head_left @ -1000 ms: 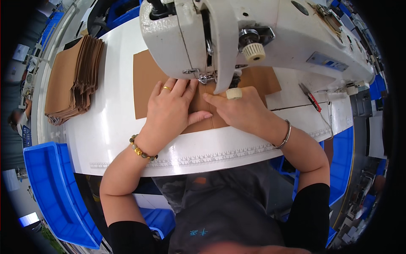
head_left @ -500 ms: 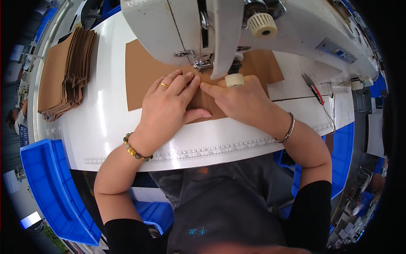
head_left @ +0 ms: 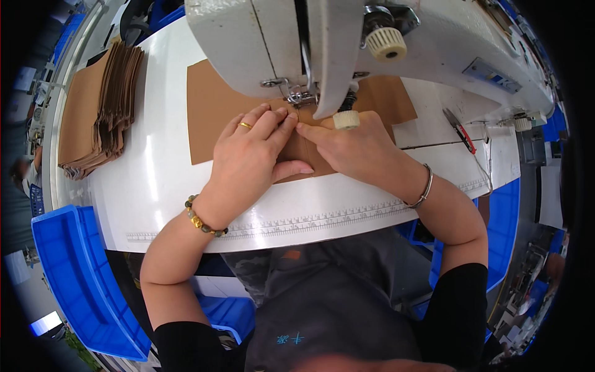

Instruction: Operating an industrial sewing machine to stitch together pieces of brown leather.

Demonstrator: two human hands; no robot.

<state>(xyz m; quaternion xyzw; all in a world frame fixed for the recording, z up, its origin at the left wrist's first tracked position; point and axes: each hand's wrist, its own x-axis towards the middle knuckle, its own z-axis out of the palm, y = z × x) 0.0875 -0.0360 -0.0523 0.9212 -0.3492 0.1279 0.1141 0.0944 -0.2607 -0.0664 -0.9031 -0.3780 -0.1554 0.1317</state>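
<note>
A flat brown piece, leather-like, [head_left: 207, 118] lies under the head of a white sewing machine [head_left: 248, 43]. A line or seam runs down its middle, toward the metal presser foot [head_left: 302, 98]. My left hand [head_left: 251, 146] rests on the piece just in front of the foot, fingers stretched, thumb spread apart. Beside it, my right hand [head_left: 356, 149] lays an extended index finger along the seam, its tip close to the left fingertips. A cream knob [head_left: 346, 119] hides part of the right hand, so its other fingers show only in part.
A thick stack of brown pieces [head_left: 83, 115] stands at the left of the white table [head_left: 164, 124]. Red-handled thread snips [head_left: 460, 131] lie at the right. A ruler strip [head_left: 304, 224] follows the front edge. Blue bins [head_left: 80, 273] flank the table.
The whole picture has shifted very slightly to the right. Both hands and the brown piece keep nearly the same place at the presser foot.
</note>
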